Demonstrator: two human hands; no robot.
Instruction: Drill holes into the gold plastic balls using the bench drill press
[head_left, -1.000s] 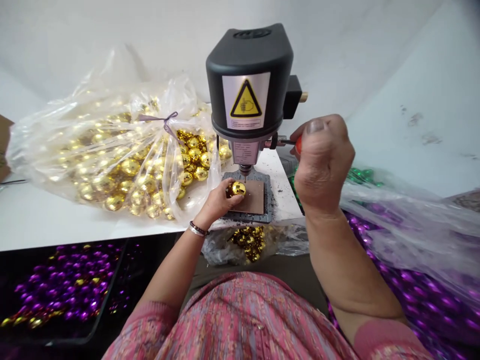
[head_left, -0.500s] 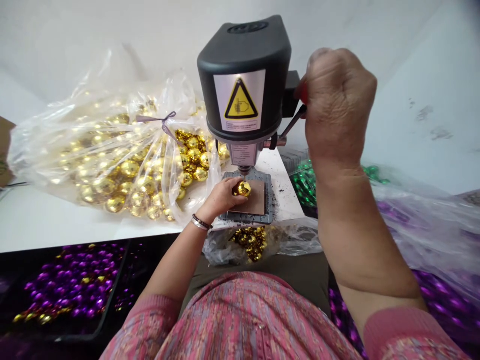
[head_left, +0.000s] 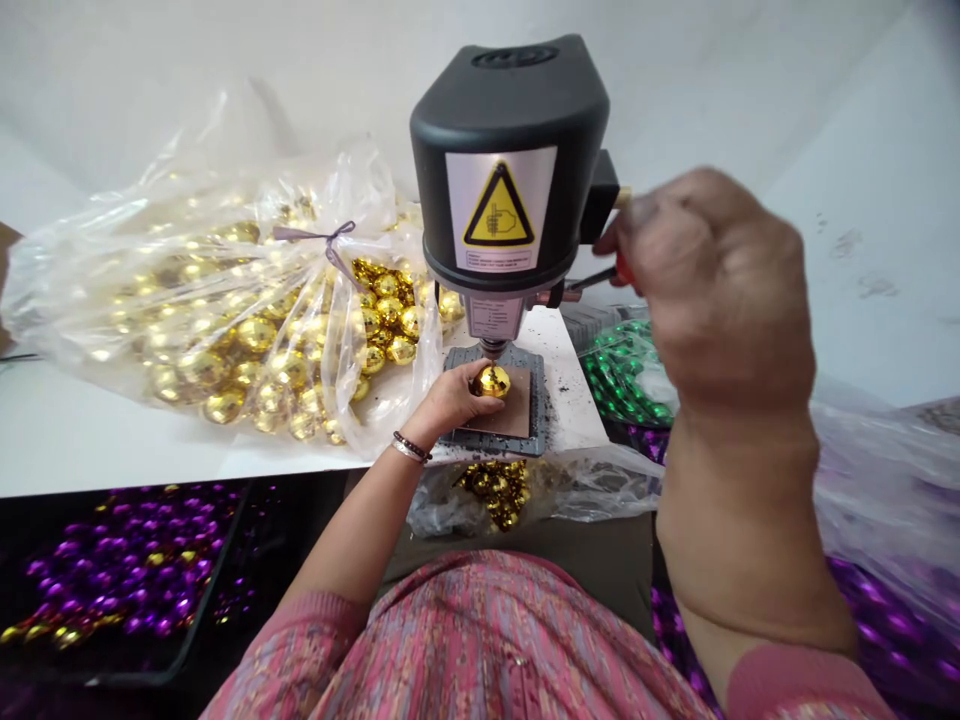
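Note:
A shiny gold ball [head_left: 493,381] rests on the brown board [head_left: 504,412] over the grey base of a small drill press [head_left: 510,130]. My left hand [head_left: 456,396] pinches the ball between thumb and fingers from its left side. Right above the ball is the chuck [head_left: 493,349]; whether the bit is inside the ball I cannot tell. Up at the right, my right hand [head_left: 709,265] is wrapped around the red-knobbed feed lever [head_left: 592,281] of the press, the hand blurred and covering most of the knob.
A clear plastic bag [head_left: 247,330] of gold balls lies left of the press. Below the table edge sits another bag with gold pieces [head_left: 495,490]. Purple balls [head_left: 127,560] fill a dark tray at lower left. Green beads [head_left: 626,375] and purple ones [head_left: 892,620] lie at right.
My right hand has moved down and a little right, swinging the feed lever lower. The chuck now appears closer to the gold ball. My left hand keeps its hold on the ball.

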